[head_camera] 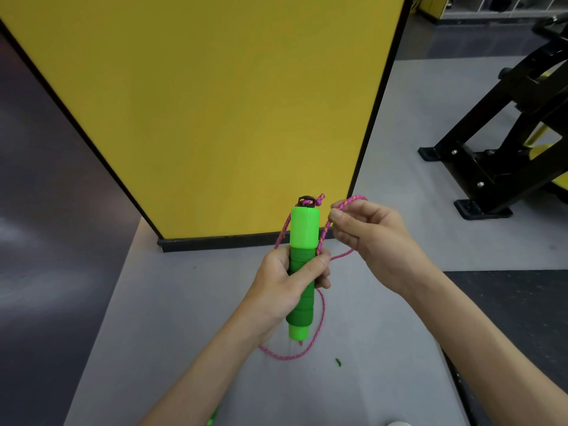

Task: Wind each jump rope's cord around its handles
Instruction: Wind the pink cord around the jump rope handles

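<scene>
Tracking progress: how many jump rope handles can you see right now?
1: the green handle upright in the left hand. Its partner may be hidden behind it; a green sliver at the bottom edge is too cut off to identify.

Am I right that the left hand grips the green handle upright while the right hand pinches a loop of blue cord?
Not quite: the head view shows the cord is pink, not blue. The left hand does grip the green handle upright, and the right hand pinches the loop.
</scene>
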A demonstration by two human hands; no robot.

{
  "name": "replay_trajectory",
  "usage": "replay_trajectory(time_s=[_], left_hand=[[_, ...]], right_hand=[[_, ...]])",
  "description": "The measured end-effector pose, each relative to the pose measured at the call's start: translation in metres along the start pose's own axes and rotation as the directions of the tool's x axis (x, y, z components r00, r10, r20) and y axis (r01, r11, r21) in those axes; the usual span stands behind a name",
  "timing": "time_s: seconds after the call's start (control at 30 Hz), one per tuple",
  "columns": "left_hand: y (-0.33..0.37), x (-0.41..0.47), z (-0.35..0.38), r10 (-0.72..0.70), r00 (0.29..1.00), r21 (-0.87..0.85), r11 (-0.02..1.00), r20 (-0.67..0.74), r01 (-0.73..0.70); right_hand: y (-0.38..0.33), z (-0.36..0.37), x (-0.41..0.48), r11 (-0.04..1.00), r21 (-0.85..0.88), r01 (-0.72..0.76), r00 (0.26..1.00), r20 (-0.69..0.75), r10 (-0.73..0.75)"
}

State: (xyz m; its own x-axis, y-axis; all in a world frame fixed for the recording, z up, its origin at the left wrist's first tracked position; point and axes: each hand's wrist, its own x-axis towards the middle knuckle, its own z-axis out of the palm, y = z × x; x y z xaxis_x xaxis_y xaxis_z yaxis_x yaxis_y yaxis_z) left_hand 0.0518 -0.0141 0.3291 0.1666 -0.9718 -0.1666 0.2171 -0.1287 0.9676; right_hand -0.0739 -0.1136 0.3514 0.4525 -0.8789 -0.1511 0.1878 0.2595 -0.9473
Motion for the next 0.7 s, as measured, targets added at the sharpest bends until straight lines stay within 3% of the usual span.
replay_trajectory(time_s=[0.17,0.27,0.43,0.6,0.7], left_hand=[[-0.002,0.002,-0.002,0.009,1.0,0.01,1.0,-0.019,-0.009],[-0.002,0.0,-0.003,-0.012,1.0,-0.002,1.0,0.023,0.012],[-0.002,-0.004,-0.003,-0.022,0.994,0.068,0.998,0.104,0.015],[-0.001,-0.001,-0.002,0.01,0.999,0.042,0.999,0.042,-0.012],[0.0,0.0,-0.003,0.007,0.999,0.022,1.0,0.042,-0.008]], right_hand=[[0.004,0.005,-0.008,0.985,-0.175,0.011,0.977,0.21,0.026],[0.0,0.003,-0.006,0.982,-0.185,0.033,0.984,0.176,0.0],[-0.007,-0.006,0.002,0.999,-0.013,0.041,0.999,-0.01,-0.041],[-0.001,-0.003,-0.006,0.98,-0.198,-0.018,0.976,0.208,0.06],[-0.002,-0.002,-0.009,0.963,-0.268,0.0,0.969,0.237,0.066]])
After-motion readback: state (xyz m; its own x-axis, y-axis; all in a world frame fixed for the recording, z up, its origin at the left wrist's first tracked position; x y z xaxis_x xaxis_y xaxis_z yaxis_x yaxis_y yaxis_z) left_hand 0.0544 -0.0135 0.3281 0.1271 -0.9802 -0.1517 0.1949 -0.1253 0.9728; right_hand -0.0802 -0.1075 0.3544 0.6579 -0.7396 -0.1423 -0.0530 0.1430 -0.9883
